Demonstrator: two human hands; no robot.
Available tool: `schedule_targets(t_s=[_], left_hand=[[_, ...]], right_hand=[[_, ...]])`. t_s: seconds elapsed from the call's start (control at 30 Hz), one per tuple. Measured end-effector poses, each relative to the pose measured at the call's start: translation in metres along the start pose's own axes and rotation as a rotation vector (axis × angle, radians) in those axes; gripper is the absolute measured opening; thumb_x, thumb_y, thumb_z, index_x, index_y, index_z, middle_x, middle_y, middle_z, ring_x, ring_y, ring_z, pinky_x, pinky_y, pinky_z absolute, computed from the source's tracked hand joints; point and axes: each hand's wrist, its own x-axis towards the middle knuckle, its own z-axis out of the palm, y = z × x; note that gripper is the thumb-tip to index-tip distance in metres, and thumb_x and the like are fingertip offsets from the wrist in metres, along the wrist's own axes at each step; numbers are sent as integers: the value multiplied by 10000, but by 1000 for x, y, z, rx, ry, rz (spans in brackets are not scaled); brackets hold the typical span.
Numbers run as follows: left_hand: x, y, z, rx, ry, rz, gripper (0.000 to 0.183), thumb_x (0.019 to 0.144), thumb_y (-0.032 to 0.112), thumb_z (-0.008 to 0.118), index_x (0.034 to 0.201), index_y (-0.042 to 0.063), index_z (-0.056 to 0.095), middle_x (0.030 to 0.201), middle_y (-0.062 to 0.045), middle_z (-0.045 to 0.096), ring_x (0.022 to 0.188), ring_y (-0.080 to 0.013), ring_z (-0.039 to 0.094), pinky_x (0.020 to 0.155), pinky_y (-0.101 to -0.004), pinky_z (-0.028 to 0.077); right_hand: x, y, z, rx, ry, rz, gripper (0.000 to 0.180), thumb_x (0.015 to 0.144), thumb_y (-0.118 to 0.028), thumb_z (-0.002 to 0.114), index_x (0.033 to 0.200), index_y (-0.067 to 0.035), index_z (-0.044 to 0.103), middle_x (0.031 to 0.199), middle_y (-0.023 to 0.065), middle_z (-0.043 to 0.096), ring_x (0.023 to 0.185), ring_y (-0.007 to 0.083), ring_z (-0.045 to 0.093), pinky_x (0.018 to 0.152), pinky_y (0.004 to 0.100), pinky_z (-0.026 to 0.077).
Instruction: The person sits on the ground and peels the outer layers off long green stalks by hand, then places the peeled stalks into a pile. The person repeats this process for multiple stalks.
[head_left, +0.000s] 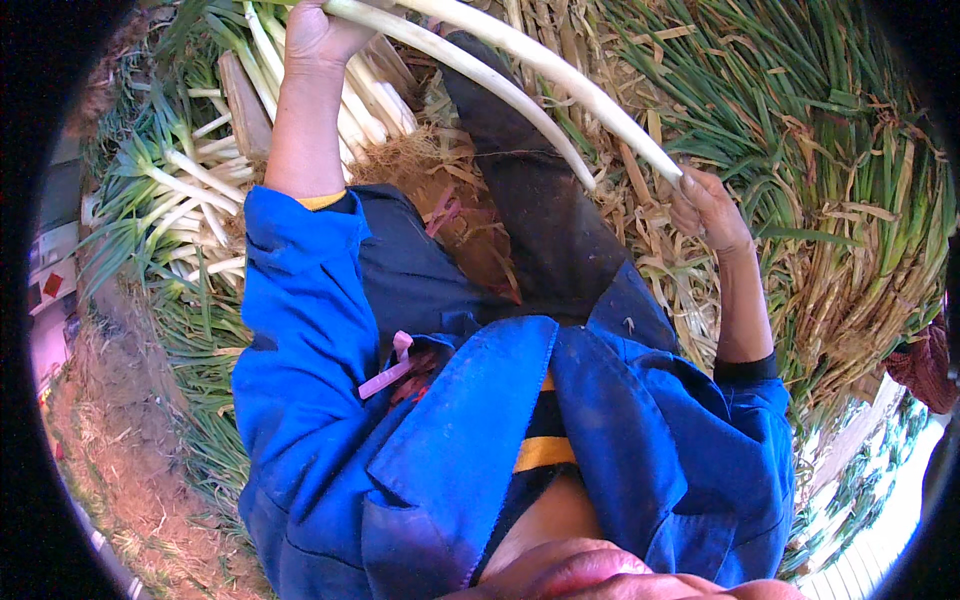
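Note:
My left hand is at the top edge, partly cut off, closed on a long white-stemmed Welsh onion. That stalk slants across my dark trouser leg and ends in small roots. A second Welsh onion arcs beside it, its far part running out of view near my left hand. Around its root end my right hand has its fingers closed. Below my left hand lies a bundle of thick white Welsh onions, roots towards me, beside an upright piece of wood.
More trimmed Welsh onions are heaped at the left. A large pile of untrimmed green ones covers the right side. Dry peeled leaves lie beside my right leg. Pink strips lie between my legs, and another pink strip hangs from my jacket pocket.

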Motion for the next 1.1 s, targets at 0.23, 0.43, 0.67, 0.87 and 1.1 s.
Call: schedule_targets(t_s=[0.23,0.43,0.67,0.87,1.1], left_hand=[[9,-4,-4,-107,184,-4,179,860,184,635,973,52,595,922,-183,641,841,-367,624,849,-559,511],[26,-12,-26,8,81,10,189,869,201,545,917,18,555,795,-207,621,753,-391,615,782,-586,517],[12,-22,5,-211,-84,-173,278,789,244,642,864,-11,561,817,-239,613,796,-458,623,795,-645,494],[2,20,11,46,152,50,198,784,189,702,916,66,620,765,-103,608,698,-288,609,677,-479,537],[-8,47,0,-5,356,209,153,808,216,674,826,83,599,624,-35,565,497,-188,549,445,-309,482]], right_hand=[[35,24,20,-476,175,-158,360,986,-323,417,964,-10,593,691,22,526,638,110,475,627,259,403],[45,37,41,-370,143,-261,529,830,-333,660,1201,26,547,1076,117,610,985,194,560,898,315,432],[11,28,56,-335,-170,189,348,851,-198,646,1123,2,561,794,103,620,695,208,596,613,343,462],[-17,39,82,-1297,290,-227,386,824,-120,654,1156,7,505,908,220,586,826,391,593,668,466,483],[-18,35,93,-1158,212,-248,492,753,-216,758,1128,-9,516,902,198,586,804,382,593,687,438,490]])
